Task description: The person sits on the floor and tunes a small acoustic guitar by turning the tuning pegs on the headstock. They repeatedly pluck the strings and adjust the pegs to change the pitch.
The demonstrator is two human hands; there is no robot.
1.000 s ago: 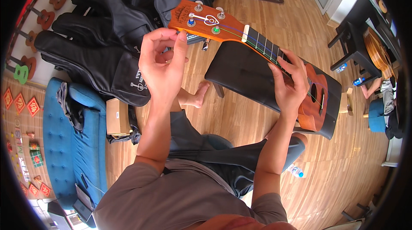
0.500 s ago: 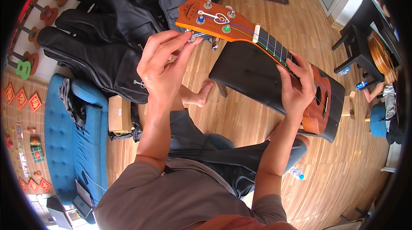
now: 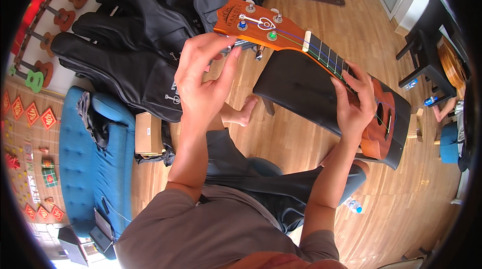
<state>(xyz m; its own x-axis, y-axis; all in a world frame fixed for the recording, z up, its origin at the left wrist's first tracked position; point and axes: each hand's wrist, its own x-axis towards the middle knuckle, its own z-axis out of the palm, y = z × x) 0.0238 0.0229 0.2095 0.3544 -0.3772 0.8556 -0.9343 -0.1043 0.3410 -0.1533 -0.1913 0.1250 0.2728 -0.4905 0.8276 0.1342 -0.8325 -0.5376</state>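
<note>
A ukulele (image 3: 321, 54) is being held out ahead of the person, between the left fingers (image 3: 213, 43) and the right fingers (image 3: 359, 74), its front being turned up to view. Reddish-brown wood is being shown, with a brighter orange edge on the headstock (image 3: 256, 25), where a white heart-shaped emblem and dark lettering are being displayed. Blue string is being carried on one tuning post (image 3: 242, 24), green on another, both being led over a white nut (image 3: 307, 41) onto a dark fretboard. A dark round soundhole (image 3: 382, 112) is being seen in the body, to the right of and below the right fingers.

The long axis is being slanted: the headstock is being pointed to the upper left, just beyond the left fingertips, and the body to the lower right, over a black padded bench (image 3: 296, 81); whether the bench is being touched cannot be told.

The neck is being gripped by the right fingers, which are being curled over the strings, with the thumb on the near side. The left thumb and forefinger are being held apart with a small gap, nothing being seen between them; whether the headstock is being touched cannot be told. Half a second ago a silver knob was being pinched there; the ukulele's slant is being kept nearly unchanged.
</note>
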